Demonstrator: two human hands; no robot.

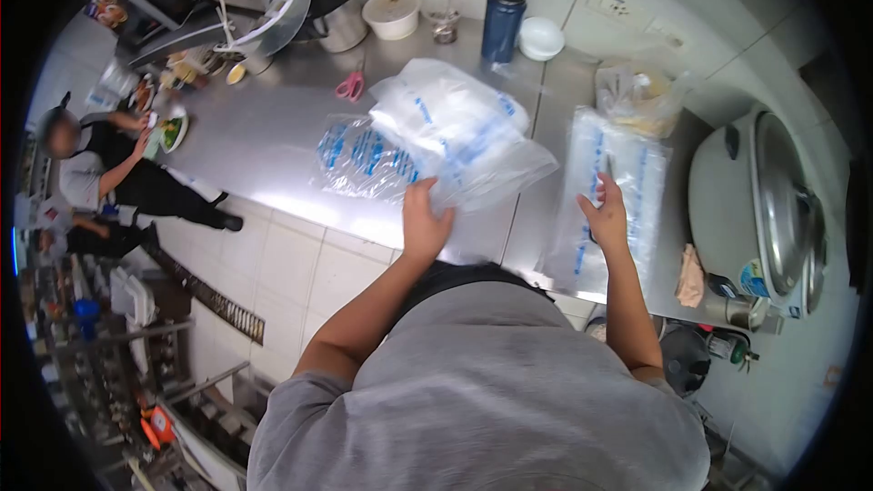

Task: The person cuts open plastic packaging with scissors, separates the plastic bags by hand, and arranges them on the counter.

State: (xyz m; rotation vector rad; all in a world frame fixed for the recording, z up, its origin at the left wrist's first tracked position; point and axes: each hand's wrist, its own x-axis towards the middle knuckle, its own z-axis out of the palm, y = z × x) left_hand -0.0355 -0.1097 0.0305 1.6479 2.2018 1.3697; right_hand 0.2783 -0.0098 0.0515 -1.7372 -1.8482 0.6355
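My left hand (426,225) is at the near edge of a loose pile of clear plastic bags (446,123) with blue print. Its thumb and fingers are apart, and the fingertips touch the plastic. Over a flat stack of printed plastic bags (637,191) on the right is my right hand (607,218), thumb and index finger spread. A slim dark object (609,164) shows just beyond its fingertips; the hand partly covers it, and I cannot make out its kind. Pink-handled scissors (349,85) lie left of the loose pile.
Along the wall stand a blue bottle (505,20), a white bowl (541,38) and a lidded tub (391,15). A knotted bag (641,95) sits behind the stack. A large cooker (737,191) takes up the right end. Another person (118,159) works at the far left.
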